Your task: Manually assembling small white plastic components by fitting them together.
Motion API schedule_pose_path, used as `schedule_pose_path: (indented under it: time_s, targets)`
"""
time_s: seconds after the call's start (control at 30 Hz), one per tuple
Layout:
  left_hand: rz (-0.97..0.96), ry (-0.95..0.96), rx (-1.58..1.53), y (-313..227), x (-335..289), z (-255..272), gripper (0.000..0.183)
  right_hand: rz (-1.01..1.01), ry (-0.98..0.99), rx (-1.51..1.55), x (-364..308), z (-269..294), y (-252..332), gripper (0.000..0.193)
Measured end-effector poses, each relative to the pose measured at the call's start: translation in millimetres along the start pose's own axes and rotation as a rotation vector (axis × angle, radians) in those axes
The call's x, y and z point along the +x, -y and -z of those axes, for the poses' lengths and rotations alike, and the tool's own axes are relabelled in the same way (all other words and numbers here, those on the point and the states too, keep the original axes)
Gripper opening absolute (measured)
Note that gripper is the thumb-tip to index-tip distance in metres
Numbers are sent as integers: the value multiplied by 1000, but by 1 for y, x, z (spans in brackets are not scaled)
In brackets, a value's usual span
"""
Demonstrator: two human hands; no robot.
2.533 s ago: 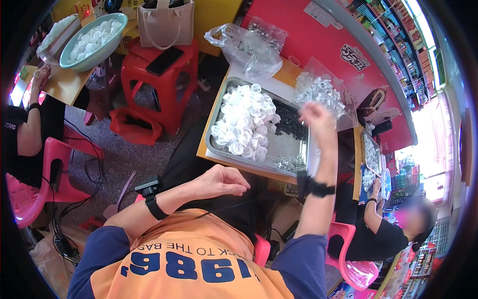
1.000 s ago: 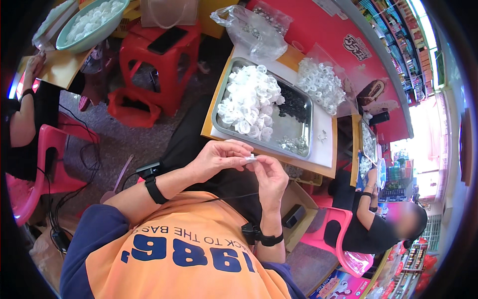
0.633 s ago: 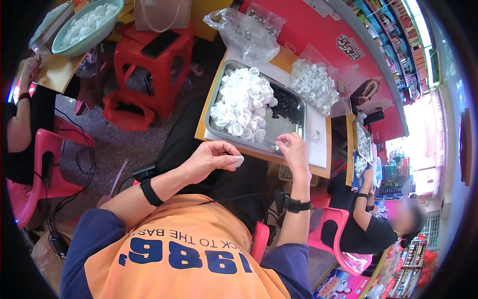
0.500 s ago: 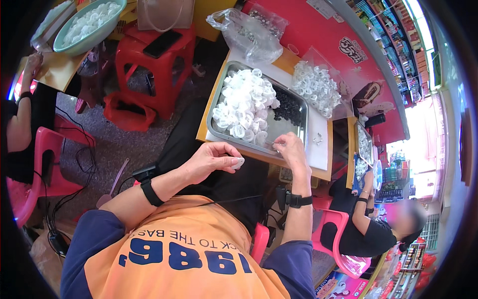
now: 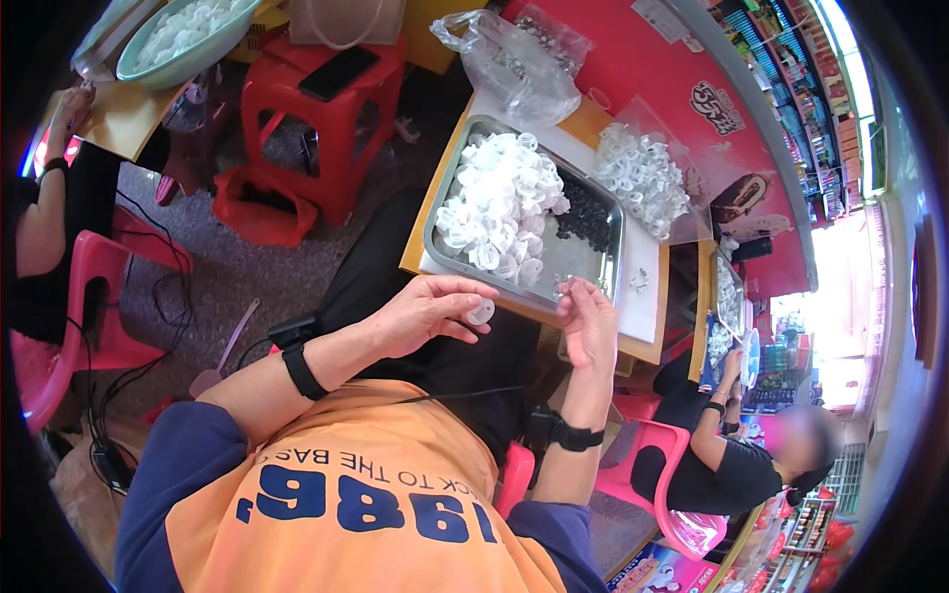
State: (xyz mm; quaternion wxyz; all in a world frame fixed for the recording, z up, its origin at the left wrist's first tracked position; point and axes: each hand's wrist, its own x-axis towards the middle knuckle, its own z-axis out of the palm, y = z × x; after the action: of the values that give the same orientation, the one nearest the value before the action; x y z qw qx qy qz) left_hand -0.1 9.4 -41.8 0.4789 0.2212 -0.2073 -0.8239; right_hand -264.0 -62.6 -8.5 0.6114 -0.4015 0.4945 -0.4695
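Note:
Between the thumb and fingers of my left hand (image 5: 435, 314) is a small round white plastic piece (image 5: 481, 312), held just off the tray's near edge. My right hand (image 5: 589, 326) is pinched closed at the near right corner of the tray; whatever sits between its fingertips is too small to name. The metal tray (image 5: 565, 259) lies on the table before me. A heap of white plastic pieces (image 5: 499, 203) fills its left side, and a patch of small black parts (image 5: 585, 215) lies at its right.
Beyond the tray are a clear bag of white parts (image 5: 643, 178) and another plastic bag (image 5: 519, 74). A red stool (image 5: 326, 109) carries a phone (image 5: 339, 73). At far left stands a green basin (image 5: 188, 54) beside a person's arm; another person (image 5: 727, 465) sits at right.
My right hand has drawn back from inside the tray toward me, its fingers now pointing up. My left hand still holds the white piece, turned to show its round face.

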Motion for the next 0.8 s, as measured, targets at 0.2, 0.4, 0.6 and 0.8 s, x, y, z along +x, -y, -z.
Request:
schedule_pose_path:
  time_s: [0.2, 0.4, 0.6, 0.8]
  targets:
    - [-23, 35, 122, 8, 2, 1, 23, -12, -2, 259, -6, -5, -15, 14]
    - [6, -4, 125, 10, 4, 3, 22, 68, -180, 122, 34, 20, -4, 11]
    - [-9, 2, 115, 7, 1, 5, 21, 96, -158, -538, 27, 10, 10, 16]
    - [-32, -27, 120, 2, 1, 5, 21, 67, -20, -55, -8, -28, -8, 18]
